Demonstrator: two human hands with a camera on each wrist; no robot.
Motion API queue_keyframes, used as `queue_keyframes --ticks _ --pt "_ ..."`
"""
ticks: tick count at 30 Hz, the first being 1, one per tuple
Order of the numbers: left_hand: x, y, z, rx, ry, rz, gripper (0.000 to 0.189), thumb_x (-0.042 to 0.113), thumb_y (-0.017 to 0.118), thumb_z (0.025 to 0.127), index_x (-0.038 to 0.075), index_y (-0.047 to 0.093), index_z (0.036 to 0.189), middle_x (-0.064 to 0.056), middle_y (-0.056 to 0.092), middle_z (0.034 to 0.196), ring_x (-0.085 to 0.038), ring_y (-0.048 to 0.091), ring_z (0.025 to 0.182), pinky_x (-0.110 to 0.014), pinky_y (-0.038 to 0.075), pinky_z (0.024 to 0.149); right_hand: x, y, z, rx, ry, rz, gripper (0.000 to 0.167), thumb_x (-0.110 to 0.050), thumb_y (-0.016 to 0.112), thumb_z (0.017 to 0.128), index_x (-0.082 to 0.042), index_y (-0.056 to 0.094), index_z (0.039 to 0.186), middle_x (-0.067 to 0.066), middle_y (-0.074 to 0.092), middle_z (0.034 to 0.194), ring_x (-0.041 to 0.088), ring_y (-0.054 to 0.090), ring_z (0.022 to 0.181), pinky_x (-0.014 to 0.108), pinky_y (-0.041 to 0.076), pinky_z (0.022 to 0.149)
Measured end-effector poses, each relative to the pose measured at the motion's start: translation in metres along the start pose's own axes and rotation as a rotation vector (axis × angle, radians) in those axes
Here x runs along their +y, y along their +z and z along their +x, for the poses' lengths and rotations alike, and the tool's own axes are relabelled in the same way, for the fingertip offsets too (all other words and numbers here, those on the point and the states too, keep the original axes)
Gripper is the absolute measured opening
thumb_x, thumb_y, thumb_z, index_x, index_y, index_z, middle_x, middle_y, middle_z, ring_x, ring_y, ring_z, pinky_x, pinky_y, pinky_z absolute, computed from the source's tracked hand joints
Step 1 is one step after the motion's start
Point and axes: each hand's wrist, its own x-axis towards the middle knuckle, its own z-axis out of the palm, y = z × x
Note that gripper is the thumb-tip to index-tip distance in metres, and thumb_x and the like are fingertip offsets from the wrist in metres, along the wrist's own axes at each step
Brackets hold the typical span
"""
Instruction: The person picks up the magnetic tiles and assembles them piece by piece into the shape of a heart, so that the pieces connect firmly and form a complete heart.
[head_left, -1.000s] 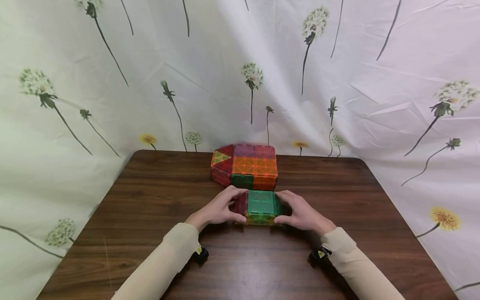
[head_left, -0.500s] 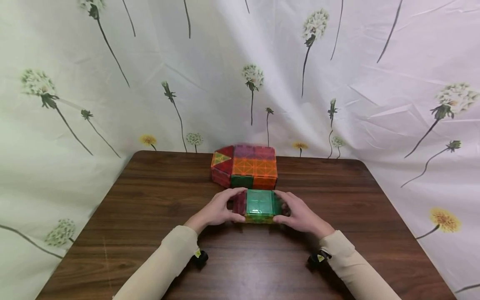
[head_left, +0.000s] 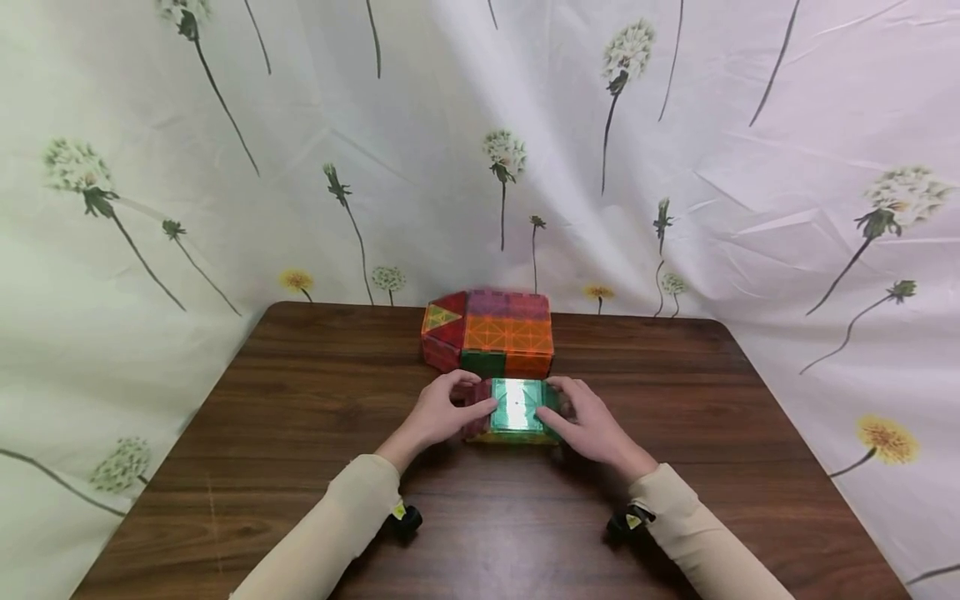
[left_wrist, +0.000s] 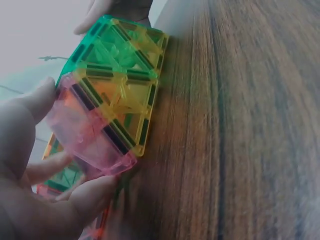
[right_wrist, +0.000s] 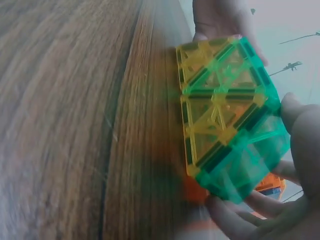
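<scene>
A small block of translucent magnetic tiles (head_left: 516, 405) sits on the table in front of me, between both hands. Its top is a green square, its near side yellow and green triangles, its left end pink-red and its right end green. My left hand (head_left: 437, 410) holds the left end, thumb over the top edge and fingers round the back; in the left wrist view the pink end tile (left_wrist: 90, 135) lies within its grasp. At the other end, my right hand (head_left: 592, 421) grips the green end tile (right_wrist: 250, 160), its thumb on the top tile's corner.
Right behind the small block stands a larger magnetic-tile structure (head_left: 508, 333), orange, purple and green, with a red pointed left end holding a yellow triangle. The dark wooden table (head_left: 337, 367) ends at a white flower-printed sheet (head_left: 420, 167).
Both thumbs have moved up from the block's near side onto its top. The block has stayed nearly in place, and the larger structure has not moved.
</scene>
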Motion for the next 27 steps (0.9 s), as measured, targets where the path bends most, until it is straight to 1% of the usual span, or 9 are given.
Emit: queue_keyframes --ticks 2,3,6,9,13,17,20,23,27 --pt "0.001 -0.001 -0.001 0.023 -0.031 -0.004 0.061 0.054 0.082 0.088 0.018 0.065 0.133 -0.006 0.065 0.134 -0.027 0.061 0.125 -0.054 0.050 0.105 -0.002 0.001 0.001 0.019 0.001 0.019 0.055 -0.043 0.068 0.103 -0.014 0.053 0.148 0.011 0.055 0.125 0.022 0.056 0.097 0.038 0.054 0.082" --pt "0.001 -0.001 -0.002 0.035 -0.034 -0.007 0.063 0.054 0.083 0.086 0.017 0.065 0.134 -0.007 0.064 0.136 -0.028 0.061 0.125 -0.053 0.051 0.104 -0.002 0.001 0.001 0.027 0.000 0.038 0.056 -0.042 0.070 0.102 -0.015 0.053 0.148 0.012 0.054 0.126 0.023 0.058 0.099 0.039 0.057 0.084" --pt "0.000 -0.002 -0.003 0.062 -0.020 -0.034 0.068 0.050 0.087 0.084 0.015 0.062 0.137 -0.009 0.059 0.141 -0.030 0.060 0.126 -0.050 0.054 0.103 -0.003 0.003 0.002 0.048 -0.021 0.091 0.056 -0.040 0.074 0.100 -0.017 0.052 0.147 0.014 0.050 0.136 0.028 0.062 0.111 0.048 0.059 0.092" --pt "-0.001 -0.003 -0.003 0.082 0.026 -0.057 0.071 0.043 0.089 0.084 0.011 0.059 0.140 -0.011 0.055 0.142 -0.031 0.059 0.124 -0.047 0.056 0.102 -0.002 0.005 0.004 0.062 -0.041 0.123 0.056 -0.040 0.075 0.099 -0.020 0.052 0.146 0.014 0.047 0.144 0.031 0.062 0.120 0.052 0.056 0.100" --pt "-0.002 -0.003 -0.004 0.096 0.099 -0.061 0.078 0.035 0.092 0.082 0.007 0.055 0.145 -0.011 0.051 0.141 -0.031 0.056 0.127 -0.049 0.054 0.104 -0.001 0.008 0.007 0.099 -0.070 0.120 0.056 -0.037 0.077 0.098 -0.019 0.051 0.144 0.012 0.047 0.146 0.031 0.059 0.126 0.051 0.054 0.104" --pt "-0.004 -0.002 -0.003 0.108 0.195 0.002 0.083 0.026 0.096 0.079 0.004 0.053 0.147 -0.011 0.049 0.139 -0.030 0.053 0.132 -0.050 0.052 0.106 0.000 0.008 0.011 0.137 -0.120 0.085 0.070 -0.027 0.085 0.092 -0.008 0.049 0.149 0.014 0.046 0.143 0.034 0.057 0.130 0.051 0.053 0.104" --pt "-0.006 -0.002 -0.002 0.123 0.247 0.061 0.084 0.021 0.097 0.076 0.004 0.054 0.146 -0.011 0.048 0.137 -0.030 0.054 0.130 -0.048 0.053 0.105 0.001 0.010 0.014 0.146 -0.159 0.039 0.081 -0.022 0.089 0.088 -0.001 0.045 0.153 0.018 0.044 0.140 0.036 0.056 0.129 0.048 0.053 0.104" --pt "-0.008 -0.002 0.000 0.133 0.281 0.088 0.083 0.019 0.098 0.075 0.005 0.055 0.145 -0.012 0.047 0.134 -0.029 0.055 0.126 -0.047 0.054 0.103 0.002 0.012 0.017 0.159 -0.191 -0.005 0.084 -0.019 0.090 0.086 0.000 0.045 0.153 0.019 0.044 0.138 0.035 0.057 0.127 0.045 0.055 0.103" --pt "-0.009 -0.003 0.002 0.161 0.327 0.143 0.082 0.020 0.098 0.075 0.005 0.056 0.144 -0.013 0.048 0.132 -0.028 0.055 0.119 -0.047 0.057 0.098 0.002 0.013 0.021 0.185 -0.230 -0.046 0.083 -0.016 0.093 0.082 -0.002 0.048 0.151 0.017 0.045 0.136 0.029 0.056 0.120 0.045 0.056 0.099"
